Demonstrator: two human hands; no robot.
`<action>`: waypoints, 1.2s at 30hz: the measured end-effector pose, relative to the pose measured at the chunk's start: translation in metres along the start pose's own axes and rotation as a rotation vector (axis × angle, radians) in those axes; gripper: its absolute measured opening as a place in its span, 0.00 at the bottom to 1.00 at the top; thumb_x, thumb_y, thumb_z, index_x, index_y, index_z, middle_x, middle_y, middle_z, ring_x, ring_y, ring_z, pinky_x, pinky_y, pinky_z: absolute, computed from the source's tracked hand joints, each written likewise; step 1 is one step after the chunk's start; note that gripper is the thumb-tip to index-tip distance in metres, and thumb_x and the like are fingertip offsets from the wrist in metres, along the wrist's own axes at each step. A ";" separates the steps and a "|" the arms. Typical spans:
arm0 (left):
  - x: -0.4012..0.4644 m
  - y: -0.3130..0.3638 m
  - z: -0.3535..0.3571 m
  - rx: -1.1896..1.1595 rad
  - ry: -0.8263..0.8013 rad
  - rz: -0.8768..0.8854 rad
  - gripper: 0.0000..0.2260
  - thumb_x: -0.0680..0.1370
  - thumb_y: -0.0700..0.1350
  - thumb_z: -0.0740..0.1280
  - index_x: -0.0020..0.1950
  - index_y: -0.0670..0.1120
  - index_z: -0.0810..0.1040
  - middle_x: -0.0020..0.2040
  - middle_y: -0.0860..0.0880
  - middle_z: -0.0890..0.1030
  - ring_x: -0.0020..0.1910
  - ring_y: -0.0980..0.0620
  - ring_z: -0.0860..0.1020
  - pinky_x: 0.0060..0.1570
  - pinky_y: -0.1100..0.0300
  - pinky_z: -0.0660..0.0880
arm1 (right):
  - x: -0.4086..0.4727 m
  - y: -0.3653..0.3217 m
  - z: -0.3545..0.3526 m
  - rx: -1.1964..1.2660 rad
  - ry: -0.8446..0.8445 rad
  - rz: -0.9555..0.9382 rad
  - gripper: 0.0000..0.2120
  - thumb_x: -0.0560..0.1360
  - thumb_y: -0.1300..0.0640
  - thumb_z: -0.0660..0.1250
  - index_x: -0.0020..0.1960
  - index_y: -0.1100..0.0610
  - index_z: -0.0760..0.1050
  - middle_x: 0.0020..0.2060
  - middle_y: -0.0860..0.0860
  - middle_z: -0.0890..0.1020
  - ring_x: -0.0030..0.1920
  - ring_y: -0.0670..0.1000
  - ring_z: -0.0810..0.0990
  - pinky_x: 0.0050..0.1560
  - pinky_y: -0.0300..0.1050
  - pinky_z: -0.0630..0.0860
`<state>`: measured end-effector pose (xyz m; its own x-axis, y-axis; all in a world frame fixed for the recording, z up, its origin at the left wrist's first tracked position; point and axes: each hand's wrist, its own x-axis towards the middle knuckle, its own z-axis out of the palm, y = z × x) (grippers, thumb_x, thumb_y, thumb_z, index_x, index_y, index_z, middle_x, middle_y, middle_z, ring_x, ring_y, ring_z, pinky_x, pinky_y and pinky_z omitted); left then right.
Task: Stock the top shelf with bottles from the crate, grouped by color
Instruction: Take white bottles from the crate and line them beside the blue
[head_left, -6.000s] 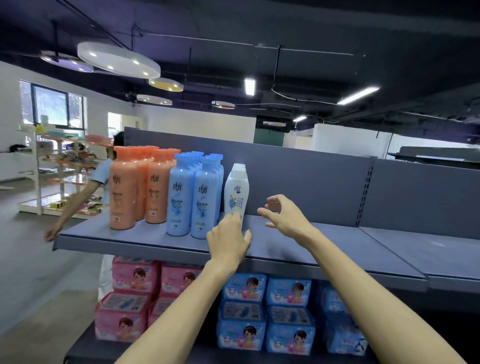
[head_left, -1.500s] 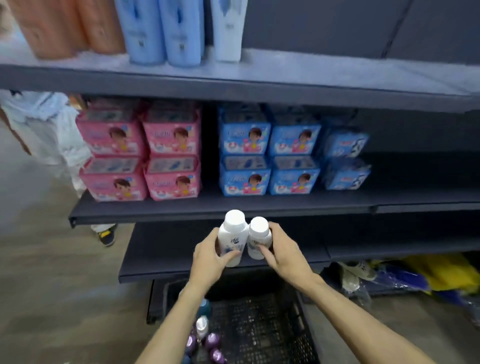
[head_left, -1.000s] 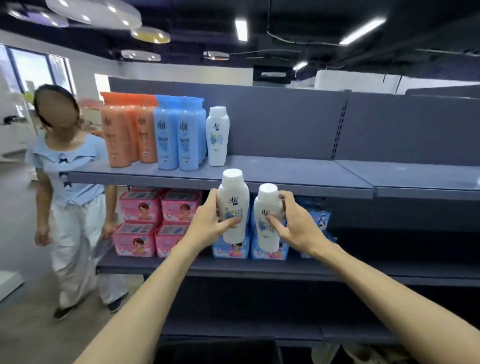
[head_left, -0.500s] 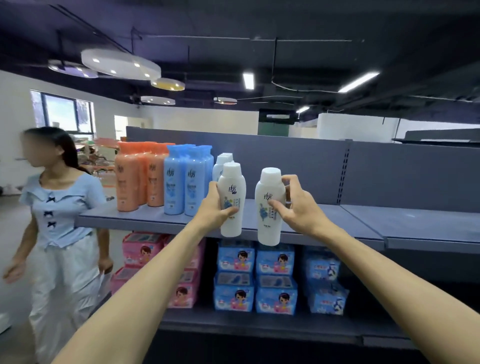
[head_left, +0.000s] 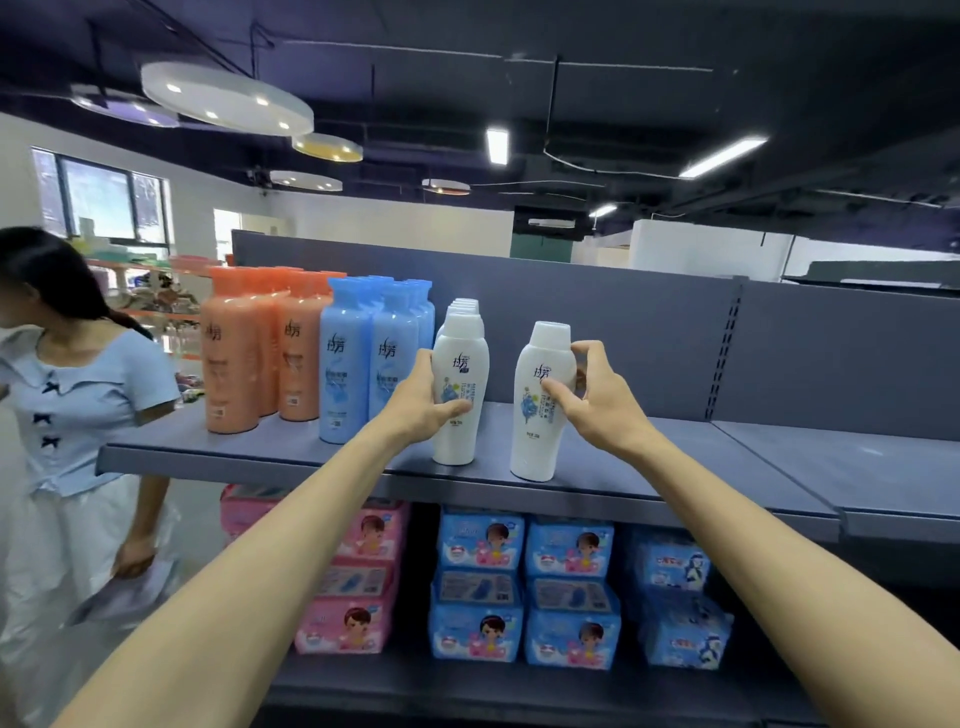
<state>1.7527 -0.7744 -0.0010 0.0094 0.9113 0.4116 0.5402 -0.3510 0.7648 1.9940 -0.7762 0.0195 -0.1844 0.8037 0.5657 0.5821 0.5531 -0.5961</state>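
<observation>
On top shelf (head_left: 623, 467): two held bottles (head_left: 460, 400) upright near front edge, right of bottle rows (head_left: 311, 353), apparently resting on it.

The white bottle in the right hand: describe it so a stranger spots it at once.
On the grey top shelf, past the orange bottles and blue bottles, two white bottles stand at the front. It is the right-hand white bottle, standing apart, gripped by the right hand.

left hand (head_left: 422, 402) gripping white bottle (head_left: 460, 384) frame centre, right hand (head_left: 597, 397) gripping second white bottle (head_left: 540, 410), both upright on top shelf (head_left: 675, 467), orange bottles (head_left: 254, 348) and blue bottles (head_left: 363, 358) left
</observation>
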 end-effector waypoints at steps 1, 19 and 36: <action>0.003 -0.001 0.001 0.009 0.004 -0.006 0.21 0.76 0.44 0.72 0.62 0.45 0.64 0.55 0.50 0.77 0.52 0.51 0.77 0.45 0.62 0.73 | 0.004 0.002 0.002 0.005 -0.004 0.003 0.19 0.80 0.53 0.67 0.66 0.54 0.63 0.55 0.50 0.80 0.51 0.48 0.80 0.45 0.39 0.74; -0.014 0.003 0.043 0.544 0.276 -0.227 0.19 0.73 0.52 0.74 0.53 0.41 0.76 0.52 0.41 0.80 0.53 0.39 0.79 0.45 0.53 0.75 | 0.029 0.025 0.011 0.135 -0.066 -0.038 0.18 0.79 0.54 0.68 0.64 0.54 0.64 0.57 0.48 0.80 0.54 0.48 0.81 0.47 0.37 0.75; 0.007 -0.003 0.044 0.503 0.209 -0.254 0.12 0.76 0.42 0.70 0.56 0.39 0.73 0.57 0.38 0.78 0.55 0.37 0.77 0.49 0.50 0.74 | 0.029 0.028 0.013 0.190 -0.062 -0.008 0.16 0.79 0.53 0.68 0.62 0.54 0.65 0.56 0.47 0.79 0.55 0.46 0.80 0.45 0.35 0.77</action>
<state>1.7877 -0.7579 -0.0226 -0.3102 0.8738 0.3744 0.8362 0.0634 0.5448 1.9951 -0.7348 0.0117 -0.2401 0.8080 0.5381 0.4219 0.5861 -0.6917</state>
